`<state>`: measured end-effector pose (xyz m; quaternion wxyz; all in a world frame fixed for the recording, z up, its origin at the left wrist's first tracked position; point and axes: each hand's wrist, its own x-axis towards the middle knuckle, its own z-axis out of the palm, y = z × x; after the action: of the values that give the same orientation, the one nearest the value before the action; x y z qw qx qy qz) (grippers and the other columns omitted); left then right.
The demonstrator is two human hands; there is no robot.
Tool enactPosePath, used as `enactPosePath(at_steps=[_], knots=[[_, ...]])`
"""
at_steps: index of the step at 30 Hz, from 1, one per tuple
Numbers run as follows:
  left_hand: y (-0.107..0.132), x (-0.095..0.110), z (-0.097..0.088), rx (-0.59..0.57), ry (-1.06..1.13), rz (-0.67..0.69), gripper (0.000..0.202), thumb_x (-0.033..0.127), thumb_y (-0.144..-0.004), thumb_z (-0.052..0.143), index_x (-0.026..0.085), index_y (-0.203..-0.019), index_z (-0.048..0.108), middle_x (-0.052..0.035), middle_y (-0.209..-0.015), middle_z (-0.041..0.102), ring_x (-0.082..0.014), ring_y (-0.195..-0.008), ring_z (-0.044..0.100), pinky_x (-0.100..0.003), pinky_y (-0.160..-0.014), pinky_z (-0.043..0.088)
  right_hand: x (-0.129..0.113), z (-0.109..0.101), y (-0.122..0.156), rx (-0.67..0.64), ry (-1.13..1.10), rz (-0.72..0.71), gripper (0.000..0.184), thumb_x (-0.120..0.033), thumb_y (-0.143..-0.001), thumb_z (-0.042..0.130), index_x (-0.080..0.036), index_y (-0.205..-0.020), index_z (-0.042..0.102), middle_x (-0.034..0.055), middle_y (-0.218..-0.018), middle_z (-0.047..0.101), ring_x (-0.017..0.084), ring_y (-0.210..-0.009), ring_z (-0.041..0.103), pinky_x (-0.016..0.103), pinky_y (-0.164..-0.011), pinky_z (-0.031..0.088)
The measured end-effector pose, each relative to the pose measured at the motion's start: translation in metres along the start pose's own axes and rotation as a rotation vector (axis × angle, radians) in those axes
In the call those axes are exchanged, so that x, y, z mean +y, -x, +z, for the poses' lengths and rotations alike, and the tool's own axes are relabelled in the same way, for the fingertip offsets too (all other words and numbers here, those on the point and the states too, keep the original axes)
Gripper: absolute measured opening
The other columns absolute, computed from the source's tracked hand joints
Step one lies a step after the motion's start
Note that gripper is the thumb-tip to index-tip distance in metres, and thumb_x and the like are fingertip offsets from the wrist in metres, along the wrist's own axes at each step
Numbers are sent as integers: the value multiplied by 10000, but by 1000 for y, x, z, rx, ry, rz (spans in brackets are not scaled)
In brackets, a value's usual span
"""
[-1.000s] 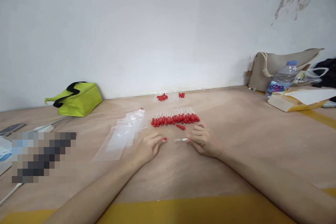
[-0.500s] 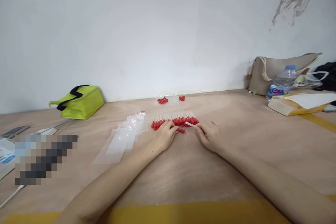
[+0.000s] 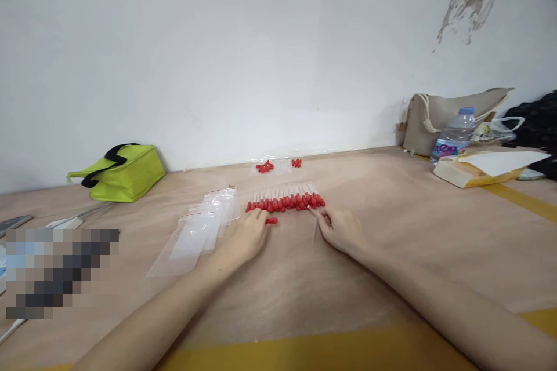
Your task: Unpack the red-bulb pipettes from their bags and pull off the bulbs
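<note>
A row of glass droppers with red rubber bulbs (image 3: 285,204) lies on the table in front of both hands, bulbs toward me and clear tubes pointing to the wall. My left hand (image 3: 246,237) is closed at the left end of the row, with a red rubber bulb (image 3: 272,221) sticking out from its fingers. The rest of that piece is hidden. On the right, my right hand (image 3: 342,231) pinches a short clear tube (image 3: 312,210) between thumb and finger, close to the row's right end. Below these fingers a thin, faint line shows, too fine to make out.
Clear zip bags (image 3: 195,235) lie overlapped on the left. Small bags with red bulbs (image 3: 265,167) rest near the wall. A lime-green bag (image 3: 126,174) stands back left. At the right are a water bottle (image 3: 452,136), a beige bag (image 3: 420,127) and a paper packet (image 3: 487,168).
My hands have moved apart: the left has drawn leftward with the red bulb, away from the clear tube in my right hand. The whole view has shifted slightly.
</note>
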<state>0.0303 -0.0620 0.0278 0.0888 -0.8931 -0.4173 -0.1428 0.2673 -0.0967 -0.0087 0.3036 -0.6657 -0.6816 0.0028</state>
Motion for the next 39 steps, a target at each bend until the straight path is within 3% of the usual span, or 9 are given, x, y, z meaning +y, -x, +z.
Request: enactPosePath(at_steps=[6, 9, 13, 20, 23, 25, 27, 32, 39], knots=[[30, -50, -23, -109, 25, -379, 155, 233, -802, 399, 171, -760, 534, -78, -760, 613, -226, -719, 572, -293, -595, 376, 2, 7, 1, -79, -23, 12, 133, -228, -812, 440, -207, -853, 564, 26, -677, 618, 156, -620, 567, 234, -508, 275], [31, -58, -19, -156, 80, -489, 196, 295, -805, 407, 171, -903, 524, -71, -767, 631, -222, -727, 591, -281, -595, 384, 0, 11, -2, -85, -22, -24, 104, -211, -805, 454, -186, -845, 546, 50, -741, 604, 155, -647, 557, 239, -537, 309], [27, -58, -7, -116, 125, -522, 314, 344, -818, 388, 148, -1060, 438, -65, -739, 623, -227, -719, 589, -293, -605, 395, -6, 17, -6, -93, -16, -124, 80, -146, -776, 451, -165, -770, 528, 88, -845, 564, 169, -753, 545, 250, -608, 355], [29, -48, -7, 0, 113, -446, 447, 529, -752, 483, 182, -1029, 431, -56, -803, 588, -232, -744, 571, -301, -603, 399, -29, 27, -16, -142, -54, -203, 105, -139, -792, 430, -161, -743, 520, 72, -784, 556, 164, -752, 533, 259, -653, 376], [34, -29, -6, 150, 62, -209, 296, 446, -779, 489, 184, -917, 488, -76, -891, 546, -226, -823, 534, -329, -697, 410, -37, 32, -21, -137, -79, -196, 132, -145, -816, 403, -155, -750, 517, 78, -803, 565, 161, -767, 536, 260, -666, 383], [34, -12, -4, 118, 162, 3, 190, 360, -802, 481, 188, -878, 505, -62, -889, 530, -199, -821, 520, -319, -725, 416, -37, 32, -21, -112, -114, -209, 147, -147, -835, 379, -155, -782, 517, 78, -828, 567, 158, -790, 536, 260, -688, 390], [32, 4, 1, 40, 315, 92, 201, 322, -793, 510, 197, -950, 503, -52, -929, 525, -176, -812, 522, -300, -721, 431, -33, 30, -19, -74, -159, -226, 155, -141, -846, 358, -156, -831, 511, 75, -850, 568, 157, -806, 534, 263, -703, 395], [16, 29, 14, 25, 500, 92, 238, 325, -766, 562, 203, -965, 512, -48, -964, 545, -187, -864, 533, -317, -748, 441, -13, 19, -5, -40, -176, -226, 167, -130, -848, 337, -170, -903, 489, 78, -882, 551, 165, -815, 527, 278, -715, 398], [12, 31, 23, 36, 454, 13, 261, 364, -777, 545, 191, -969, 509, -41, -925, 587, -197, -828, 552, -342, -731, 440, -21, 19, -3, -139, -186, -234, 229, -70, -768, 412, -141, -956, 521, 101, -927, 544, 171, -856, 515, 279, -739, 401]])
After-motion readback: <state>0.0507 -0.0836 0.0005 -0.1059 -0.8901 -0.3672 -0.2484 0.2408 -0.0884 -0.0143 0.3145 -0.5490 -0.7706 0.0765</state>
